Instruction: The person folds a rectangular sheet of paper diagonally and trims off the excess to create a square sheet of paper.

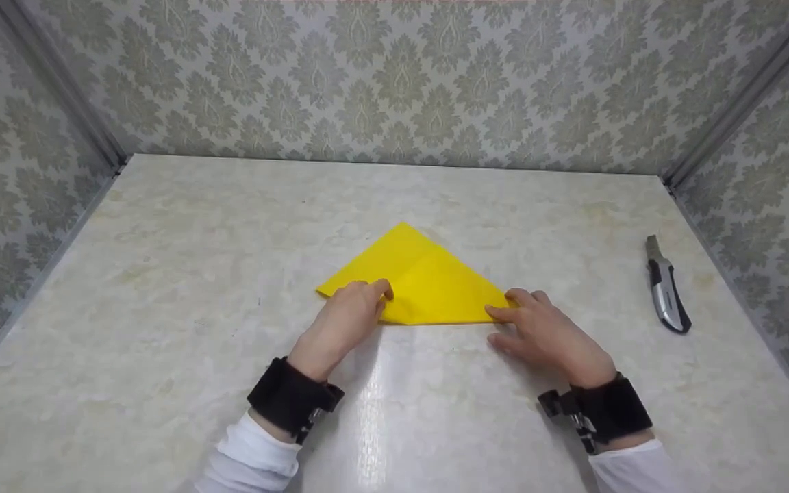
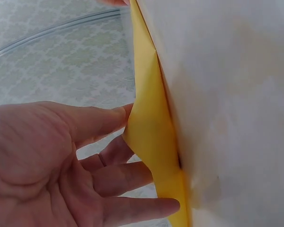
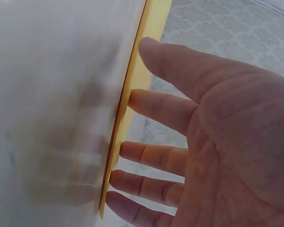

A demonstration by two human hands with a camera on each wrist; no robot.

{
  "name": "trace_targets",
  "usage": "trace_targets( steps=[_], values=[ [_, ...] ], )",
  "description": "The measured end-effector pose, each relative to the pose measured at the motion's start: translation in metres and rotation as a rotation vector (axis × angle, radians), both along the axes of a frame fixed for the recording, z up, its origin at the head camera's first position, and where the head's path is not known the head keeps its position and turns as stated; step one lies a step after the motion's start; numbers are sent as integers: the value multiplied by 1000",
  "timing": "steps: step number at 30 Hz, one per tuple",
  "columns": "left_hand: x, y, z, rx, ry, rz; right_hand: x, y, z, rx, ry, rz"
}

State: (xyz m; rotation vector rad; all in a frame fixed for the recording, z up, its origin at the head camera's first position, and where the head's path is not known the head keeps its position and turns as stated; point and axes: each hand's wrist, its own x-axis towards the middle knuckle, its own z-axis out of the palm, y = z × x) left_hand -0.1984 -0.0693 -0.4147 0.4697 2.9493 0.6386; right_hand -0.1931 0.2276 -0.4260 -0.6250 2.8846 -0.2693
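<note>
A sheet of yellow paper (image 1: pixel 435 281), folded into a roughly triangular shape, lies on the table with one corner pointing away from me. My left hand (image 1: pixel 346 318) is at its near left edge. In the left wrist view the thumb and index finger pinch a lifted, bent flap of the yellow paper (image 2: pixel 154 113), while other fingers touch it lower down. At the right corner, my right hand (image 1: pixel 550 337) presses the paper with extended, spread fingers. The right wrist view shows those fingertips (image 3: pixel 132 150) resting along the thin folded edge.
A box cutter (image 1: pixel 667 291) with a silver and black handle lies at the right of the pale marbled table (image 1: pixel 161 274). Patterned wall panels (image 1: pixel 394 82) rise behind the table and at both sides. Each wrist wears a black strap (image 1: pixel 292 397) with a small camera mount.
</note>
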Motion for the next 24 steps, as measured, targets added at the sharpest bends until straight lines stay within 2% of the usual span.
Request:
trace_targets(
  steps=[8, 13, 18, 21, 24],
  values=[
    [0, -1, 3, -8, -58, 44, 0, 0, -1, 14, -3, -8],
    [1, -2, 2, 6, -38, 57, -1, 0, 0, 17, -25, -22],
    [2, -4, -1, -9, -24, 39, 0, 0, 1, 16, -42, -27],
    [3, -6, -1, -29, -70, 15, 0, 1, 1, 13, -41, -17],
    [4, -8, 0, -54, -150, -6, 0, 1, 1, 8, -42, -11]
  ],
)
